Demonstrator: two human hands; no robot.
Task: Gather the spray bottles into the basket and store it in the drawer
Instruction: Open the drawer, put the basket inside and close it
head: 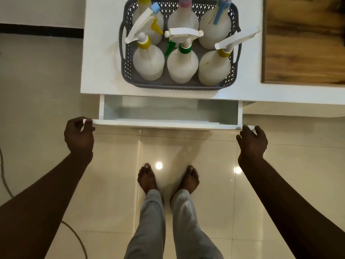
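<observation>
A grey perforated basket (127,71) stands on the white cabinet top (100,58), near its front edge. Several white spray bottles (182,65) with yellow, green, blue and pink parts stand upright inside it. Below the top, a white drawer (168,122) is pulled partly out, and its inside looks bare. My left hand (79,134) grips the left end of the drawer front. My right hand (252,140) grips the right end of that front.
A wood-grain panel (302,40) lies on the cabinet's right. The floor has glossy cream tiles (186,146); my bare feet (168,178) stand just before the drawer. A cable (74,234) runs across the floor at the left.
</observation>
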